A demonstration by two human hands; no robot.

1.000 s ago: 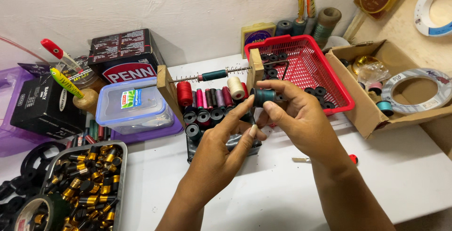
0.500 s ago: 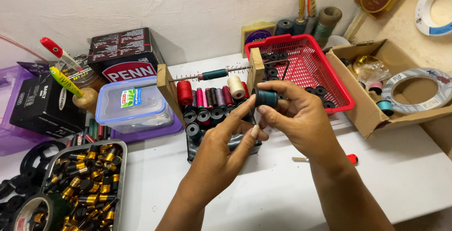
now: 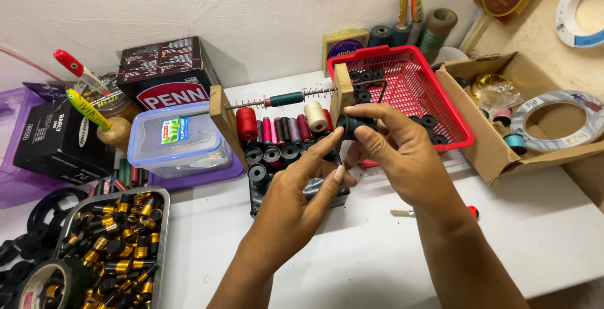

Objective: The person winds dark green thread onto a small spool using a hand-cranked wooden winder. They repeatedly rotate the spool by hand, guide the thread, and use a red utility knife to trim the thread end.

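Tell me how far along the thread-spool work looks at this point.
Looks done: wound spools of red, pink and cream thread sit racked below the wooden winding jig. In hand: the right hand grips a dark teal spool, with the left hand touching its end. Left: empty black spools lie in the red basket, and one teal spool sits on the jig's rod.

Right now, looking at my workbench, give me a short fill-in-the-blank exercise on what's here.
1. The right hand holds a dark teal ____ of thread.
2. The basket behind the hands is ____ in colour.
3. The metal tray at the left holds black and ____ parts.

Missing words: spool; red; gold
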